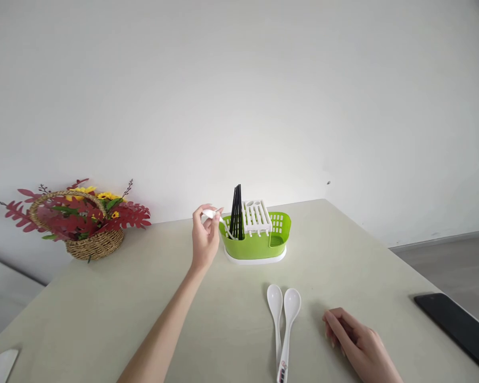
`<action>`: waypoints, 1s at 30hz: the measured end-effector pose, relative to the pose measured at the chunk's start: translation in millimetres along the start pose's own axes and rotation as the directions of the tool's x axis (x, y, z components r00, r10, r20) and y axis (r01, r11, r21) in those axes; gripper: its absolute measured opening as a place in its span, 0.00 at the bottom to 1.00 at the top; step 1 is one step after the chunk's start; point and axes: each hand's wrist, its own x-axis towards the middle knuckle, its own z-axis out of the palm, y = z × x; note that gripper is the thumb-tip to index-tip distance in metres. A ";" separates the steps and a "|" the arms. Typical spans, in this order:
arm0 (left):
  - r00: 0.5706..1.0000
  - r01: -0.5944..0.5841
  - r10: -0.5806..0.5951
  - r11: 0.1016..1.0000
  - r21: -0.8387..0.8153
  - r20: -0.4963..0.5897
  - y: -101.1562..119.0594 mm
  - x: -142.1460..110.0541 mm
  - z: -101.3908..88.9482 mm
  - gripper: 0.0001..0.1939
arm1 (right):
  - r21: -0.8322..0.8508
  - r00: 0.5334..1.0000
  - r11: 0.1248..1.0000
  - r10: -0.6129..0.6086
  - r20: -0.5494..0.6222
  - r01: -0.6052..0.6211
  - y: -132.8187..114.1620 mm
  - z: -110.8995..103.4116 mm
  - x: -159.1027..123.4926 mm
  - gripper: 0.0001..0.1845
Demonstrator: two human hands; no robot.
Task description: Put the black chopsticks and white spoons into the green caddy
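- Your left hand (205,239) pinches a white spoon (208,214) between thumb and fingers, bowl end at the fingertips, handle slanting down toward 4 o'clock
- That handle reaches into the left end of the green caddy (252,249), by the foot of the chopsticks; can't tell if it touches the bottom
- Caddy is just beside your left hand, at 3 to 4 o'clock from it, upright on a white base (255,261)
- Black chopsticks (236,210) stand upright in its left compartment, white slotted rack (257,217) right next to them, nothing seen standing in the right compartment
- Progress, judged from how things lie: chopsticks are in, your held spoon is partway in and not let go, two spoons are outside
- Those two, a left spoon (275,301) and a right spoon (292,304), lie on the table (104,314) at 5 o'clock from your left hand, bowls away from you, handles converging
- Your right hand (359,340) rests at 4 o'clock of those spoons, fingers loosely curled, nothing seen in it, palm hidden so can't tell more
- Black phone-like slab (457,332) at 3 o'clock of your right hand, well apart
- Wicker flower basket (96,244) at 9 o'clock from your left hand, well apart
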 end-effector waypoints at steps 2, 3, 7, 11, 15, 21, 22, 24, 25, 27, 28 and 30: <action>0.999 0.021 -0.022 1.000 0.015 0.023 -9.8 -10.0 0.1 0.15 | 0.001 1.000 1.000 -0.003 0.004 0.003 -0.4 -0.3 -0.4 0.26; 0.999 0.028 -0.029 0.999 0.026 0.031 -14.0 -13.9 -0.3 0.15 | 0.002 1.000 1.000 -0.005 0.004 0.005 -0.7 -0.4 -0.6 0.26; 0.997 0.061 -0.065 0.995 0.085 0.048 -26.1 -23.4 -4.3 0.16 | -0.012 1.000 1.000 -0.001 0.002 0.001 -1.9 -0.7 -1.0 0.27; 0.994 0.082 -0.091 0.989 0.124 0.065 -31.1 -26.6 -7.4 0.16 | -0.009 1.000 1.000 -0.004 -0.006 0.004 -1.6 -0.1 -0.1 0.28; 0.995 0.077 -0.087 0.981 0.179 0.051 -30.5 -24.7 -7.0 0.16 | -0.013 1.000 1.000 -0.007 -0.012 0.006 -1.0 0.6 -0.2 0.28; 0.991 0.124 -0.136 0.946 0.299 0.018 -21.5 -18.8 -9.4 0.15 | -0.016 1.000 1.000 0.020 -0.001 -0.020 -1.0 0.6 -0.7 0.29; 0.987 0.147 -0.158 0.939 0.310 0.013 -19.6 -18.3 -10.1 0.15 | -0.020 1.000 1.000 0.024 0.000 -0.024 -0.7 0.7 -0.4 0.30; 0.981 0.185 -0.196 0.926 0.328 0.000 -16.5 -17.7 -11.2 0.16 | -0.022 1.000 0.999 0.029 0.004 -0.029 0.4 0.7 0.2 0.30; 0.979 0.194 -0.204 0.922 0.335 -0.005 -15.4 -17.5 -11.6 0.16 | -0.020 1.000 0.999 0.029 0.005 -0.029 0.9 0.7 0.3 0.30; 0.980 0.193 -0.201 0.919 0.343 -0.013 -14.2 -17.0 -12.1 0.16 | -0.020 1.000 0.999 0.027 0.011 -0.026 1.7 0.6 0.1 0.30; 0.981 0.188 -0.194 0.920 0.343 -0.017 -14.1 -16.7 -12.4 0.16 | -0.021 1.000 0.999 0.025 0.015 -0.025 1.9 0.4 -0.2 0.29; 0.983 0.177 -0.180 0.926 0.335 -0.023 -14.3 -16.0 -13.1 0.16 | -0.018 1.000 1.000 0.019 0.014 -0.018 1.8 0.1 -0.8 0.28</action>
